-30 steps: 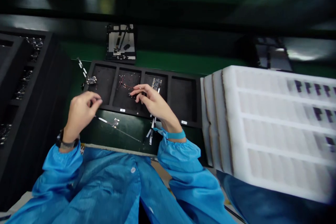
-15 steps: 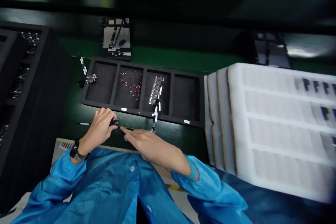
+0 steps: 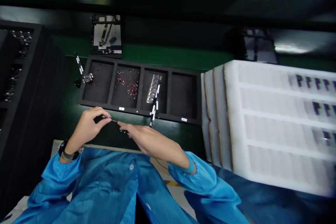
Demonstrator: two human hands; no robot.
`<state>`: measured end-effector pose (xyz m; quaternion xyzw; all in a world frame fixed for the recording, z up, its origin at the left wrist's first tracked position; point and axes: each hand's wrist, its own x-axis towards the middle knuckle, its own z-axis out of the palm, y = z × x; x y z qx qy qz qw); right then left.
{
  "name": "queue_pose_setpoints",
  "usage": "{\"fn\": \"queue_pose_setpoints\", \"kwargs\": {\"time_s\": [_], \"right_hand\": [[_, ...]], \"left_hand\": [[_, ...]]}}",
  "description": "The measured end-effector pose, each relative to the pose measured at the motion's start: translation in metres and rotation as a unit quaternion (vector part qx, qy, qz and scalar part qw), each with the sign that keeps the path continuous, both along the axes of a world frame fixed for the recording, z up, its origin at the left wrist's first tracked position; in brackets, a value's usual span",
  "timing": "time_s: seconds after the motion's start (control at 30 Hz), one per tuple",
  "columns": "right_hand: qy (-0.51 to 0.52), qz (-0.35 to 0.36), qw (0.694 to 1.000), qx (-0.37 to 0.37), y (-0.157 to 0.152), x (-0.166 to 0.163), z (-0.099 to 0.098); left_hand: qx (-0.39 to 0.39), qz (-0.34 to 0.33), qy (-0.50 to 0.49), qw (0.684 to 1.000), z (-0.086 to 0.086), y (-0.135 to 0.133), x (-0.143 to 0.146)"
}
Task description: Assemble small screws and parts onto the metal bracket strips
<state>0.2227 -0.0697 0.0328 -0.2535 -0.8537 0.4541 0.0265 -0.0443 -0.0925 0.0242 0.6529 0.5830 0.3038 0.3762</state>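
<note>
Just in front of the black foam tray point(image 3: 136, 112), my left hand point(image 3: 90, 126) pinches a small dark circuit board point(image 3: 113, 120) between thumb and fingers, edge-on to me. From the other side, my right hand point(image 3: 139, 134) reaches to the board's right end with thumb and fingers drawn together; what they hold is too small to make out. In the tray lie thin red wires point(image 3: 132, 89) and a panel of boards point(image 3: 154, 89). A strip with white labels point(image 3: 154, 110) hangs over the tray's front edge.
Another small board point(image 3: 88, 77) with a labelled strip rests on the tray's left rim. White foam trays point(image 3: 233, 119) stand stacked at right, black foam trays point(image 3: 47, 87) at left. An opened device point(image 3: 107, 36) lies behind the tray.
My left hand has turned, so the small board now shows edge-on rather than face up. My right fingers have curled in more. The whole view has shifted slightly.
</note>
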Motion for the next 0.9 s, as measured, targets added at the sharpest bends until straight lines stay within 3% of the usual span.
{"fn": "queue_pose_setpoints", "kwargs": {"time_s": [0.13, 0.3, 0.57, 0.9], "right_hand": [[0.108, -0.126, 0.985, -0.052, 0.019, -0.006, 0.016], [0.198, -0.21, 0.953, -0.092, 0.042, -0.014, 0.022], [0.221, -0.247, 0.934, -0.136, 0.051, -0.015, 0.018], [0.255, -0.332, 0.902, -0.107, 0.036, 0.011, 0.058]], "left_hand": [[-0.06, 0.106, -0.114, 0.986, 0.028, 0.013, 0.0], [-0.109, 0.113, -0.224, 0.962, 0.048, 0.029, 0.016], [-0.059, 0.13, -0.272, 0.952, 0.042, 0.059, 0.033], [-0.091, 0.1, -0.38, 0.915, 0.03, 0.076, 0.055]]}}
